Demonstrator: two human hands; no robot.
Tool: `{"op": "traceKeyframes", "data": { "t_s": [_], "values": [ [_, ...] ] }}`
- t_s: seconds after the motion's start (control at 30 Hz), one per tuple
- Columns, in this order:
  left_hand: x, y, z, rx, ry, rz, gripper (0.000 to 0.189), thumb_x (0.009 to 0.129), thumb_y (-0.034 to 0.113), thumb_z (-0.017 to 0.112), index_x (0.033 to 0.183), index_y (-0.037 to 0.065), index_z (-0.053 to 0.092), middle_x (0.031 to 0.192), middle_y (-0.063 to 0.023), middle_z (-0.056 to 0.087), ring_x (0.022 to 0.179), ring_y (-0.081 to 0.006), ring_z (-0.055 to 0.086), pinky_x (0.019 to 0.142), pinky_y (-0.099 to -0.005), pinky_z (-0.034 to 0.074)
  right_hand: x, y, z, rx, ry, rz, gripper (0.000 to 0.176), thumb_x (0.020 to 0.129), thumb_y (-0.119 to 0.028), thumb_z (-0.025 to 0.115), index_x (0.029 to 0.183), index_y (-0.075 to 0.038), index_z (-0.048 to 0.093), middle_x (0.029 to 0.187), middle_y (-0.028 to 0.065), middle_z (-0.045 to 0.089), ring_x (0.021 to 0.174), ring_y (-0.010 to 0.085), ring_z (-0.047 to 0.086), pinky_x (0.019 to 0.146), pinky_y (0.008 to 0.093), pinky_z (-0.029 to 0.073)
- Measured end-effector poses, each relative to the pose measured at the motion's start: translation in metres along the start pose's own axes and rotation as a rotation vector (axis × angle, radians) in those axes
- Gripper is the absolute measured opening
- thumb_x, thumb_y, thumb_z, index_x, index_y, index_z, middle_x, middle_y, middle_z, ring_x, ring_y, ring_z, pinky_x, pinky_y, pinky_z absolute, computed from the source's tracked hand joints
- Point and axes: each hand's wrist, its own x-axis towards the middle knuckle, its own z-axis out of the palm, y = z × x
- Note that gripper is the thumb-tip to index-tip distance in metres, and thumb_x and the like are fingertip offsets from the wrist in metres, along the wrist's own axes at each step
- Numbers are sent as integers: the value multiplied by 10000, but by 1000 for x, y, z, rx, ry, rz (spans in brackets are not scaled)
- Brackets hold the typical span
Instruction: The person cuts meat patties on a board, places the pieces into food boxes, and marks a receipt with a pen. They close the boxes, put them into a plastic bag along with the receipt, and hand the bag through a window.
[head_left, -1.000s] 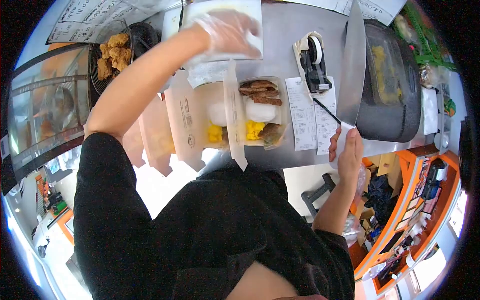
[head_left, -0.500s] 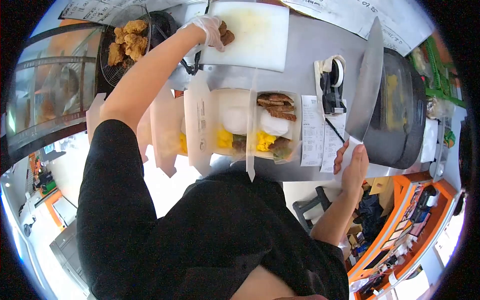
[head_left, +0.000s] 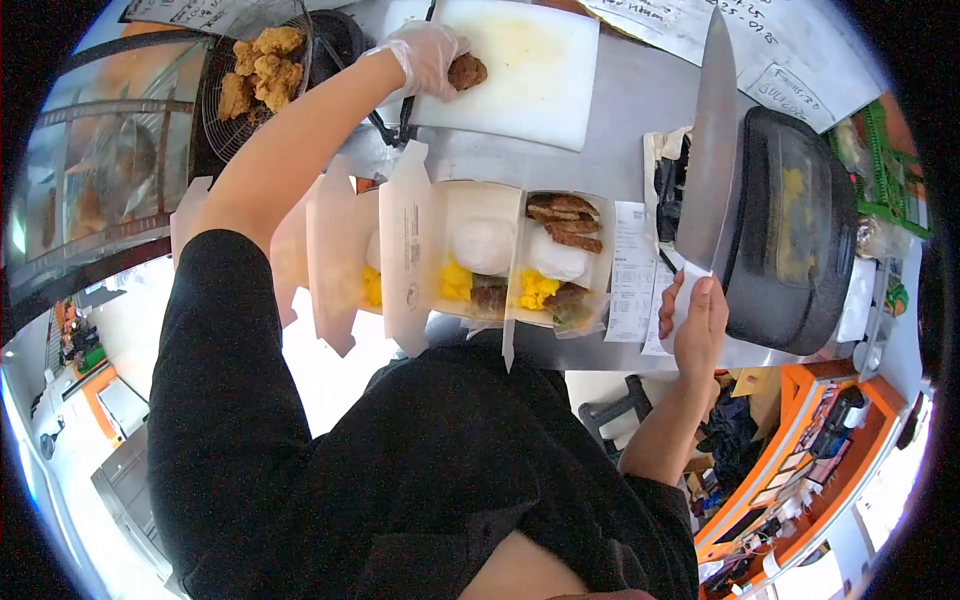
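Note:
My left hand (head_left: 427, 62), in a clear plastic glove, has its fingers closed around a brown piece of meat (head_left: 467, 72) on the white cutting board (head_left: 540, 75). My right hand (head_left: 698, 318) grips the white handle of a large knife (head_left: 712, 140), its blade pointing up and away over the counter. Below the board stand open paper boxes; one box (head_left: 566, 262) holds sliced meat (head_left: 568, 218), a white mound of rice (head_left: 556, 256) and yellow food (head_left: 537, 288). The box beside it (head_left: 478, 250) has rice and yellow food but shows no slices at its top.
A wire basket of fried chicken (head_left: 268, 75) is at the upper left, beside a glass case (head_left: 100, 180). Paper receipts (head_left: 630, 270) and a dark lidded container (head_left: 790, 230) lie to the right. Written-on sheets (head_left: 790, 60) cover the far edge.
The knife has moved left and stands more upright, now over the black dispenser. My left hand has shifted slightly right relative to the view, still at the meat.

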Motion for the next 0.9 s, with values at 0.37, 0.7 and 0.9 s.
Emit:
{"op": "traceKeyframes", "data": {
  "t_s": [0.37,0.7,0.9],
  "values": [
    [13,26,-15,-137,257,191,594,649,297,783,1138,34,574,1049,-193,633,981,-379,642,850,-457,523,0,9,-2,29,29,23,475,1036,-517,422,1001,-60,550,665,-6,516,494,64,458,423,217,356],
    [56,52,-9,-401,250,133,1129,564,304,867,1480,-19,291,1146,-260,642,1079,-381,630,956,-403,504,22,-5,19,-218,33,56,482,1043,-481,430,942,-31,571,609,18,518,512,95,492,474,260,396],
    [42,32,-3,-428,140,20,1140,555,319,897,1474,-47,332,1247,-272,612,1177,-378,592,1030,-371,456,46,-23,43,-463,17,29,497,1040,-467,443,901,-7,566,641,79,565,594,171,556,575,339,446]
  ]
}}
